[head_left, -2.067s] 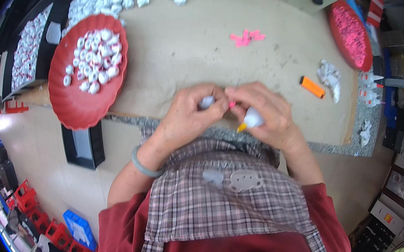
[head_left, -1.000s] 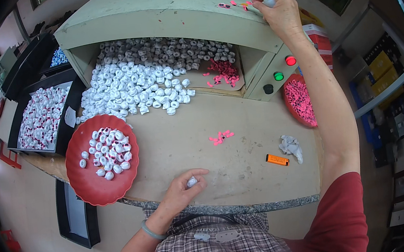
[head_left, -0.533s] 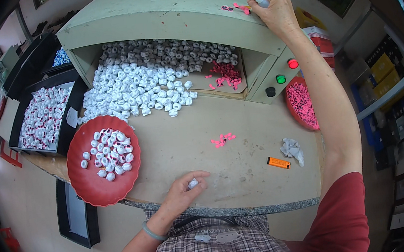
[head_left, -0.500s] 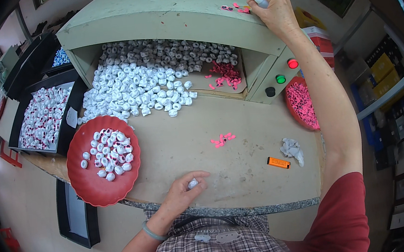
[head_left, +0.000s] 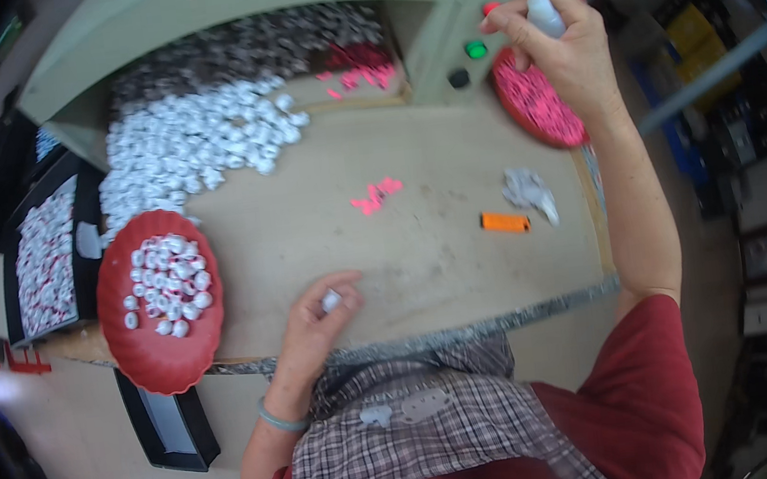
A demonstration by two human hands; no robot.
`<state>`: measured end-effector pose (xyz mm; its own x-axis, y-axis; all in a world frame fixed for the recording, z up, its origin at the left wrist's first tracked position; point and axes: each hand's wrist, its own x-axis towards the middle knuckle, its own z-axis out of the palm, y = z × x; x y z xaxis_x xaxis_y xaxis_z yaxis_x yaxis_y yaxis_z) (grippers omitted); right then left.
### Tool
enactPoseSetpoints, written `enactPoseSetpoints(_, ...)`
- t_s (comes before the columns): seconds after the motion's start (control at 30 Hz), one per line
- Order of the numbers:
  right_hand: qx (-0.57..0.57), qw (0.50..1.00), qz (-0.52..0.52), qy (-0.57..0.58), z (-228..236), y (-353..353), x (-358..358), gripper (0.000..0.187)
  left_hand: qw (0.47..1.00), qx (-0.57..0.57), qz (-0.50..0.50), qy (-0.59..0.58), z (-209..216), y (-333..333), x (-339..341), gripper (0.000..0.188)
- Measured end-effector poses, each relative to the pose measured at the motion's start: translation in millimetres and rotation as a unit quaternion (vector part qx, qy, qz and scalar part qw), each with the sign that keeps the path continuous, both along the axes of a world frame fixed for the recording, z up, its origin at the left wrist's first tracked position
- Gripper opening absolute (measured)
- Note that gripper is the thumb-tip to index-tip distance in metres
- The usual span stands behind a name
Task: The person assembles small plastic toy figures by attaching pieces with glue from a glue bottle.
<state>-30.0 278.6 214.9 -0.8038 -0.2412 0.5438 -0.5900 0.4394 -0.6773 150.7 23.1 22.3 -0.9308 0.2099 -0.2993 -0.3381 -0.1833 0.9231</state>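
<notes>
My left hand [head_left: 317,321], near the table's front edge, is closed around a small white rounded piece [head_left: 331,300]; the fingers hide part of it. At the upper right, my raised right hand [head_left: 575,52] grips a small white squeeze bottle [head_left: 545,17] with a yellow nozzle pointing up. That hand is in front of the cabinet's right side, close to the buttons. Between the hands, a few small pink pieces [head_left: 377,195] lie loose on the table [head_left: 289,241]. Left of my left hand stands a red scalloped bowl [head_left: 171,363] holding many white pieces with dark red marks.
A large heap of white pieces [head_left: 202,137] spills out of the pale green cabinet [head_left: 215,8]. A red bowl of pink pieces [head_left: 538,99] stands at the right. An orange lighter-like object [head_left: 505,222] and crumpled tissue [head_left: 530,192] lie nearby. A black tray [head_left: 86,202] is at far left.
My right hand has come away from the cabinet top with the bottle, toward the right and nearer me. My left hand keeps the white piece. The whole view has shifted and blurred.
</notes>
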Motion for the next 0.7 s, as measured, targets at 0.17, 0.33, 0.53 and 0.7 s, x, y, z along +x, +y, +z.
enactPoseSetpoints(0.17,0.162,0.961,-0.167,-0.149,-72.8,71.0,42.9,0.024,1.0,0.0,0.013,0.018,1.0,3.1,-9.6,0.029)
enactPoseSetpoints(0.33,0.298,0.937,-0.173,-0.049,-132.8,112.4,69.3,0.024,0.999,0.024,0.021,-0.003,3.5,6.1,-6.6,0.031)
enactPoseSetpoints(0.53,0.337,0.915,-0.183,-0.126,-154.6,115.3,74.2,0.016,0.992,0.127,-0.003,-0.022,15.4,18.0,-1.9,0.036)
enactPoseSetpoints(0.7,0.313,0.93,-0.193,0.009,-150.6,113.3,58.6,0.013,0.978,0.207,-0.036,-0.014,19.0,30.3,-8.1,0.042)
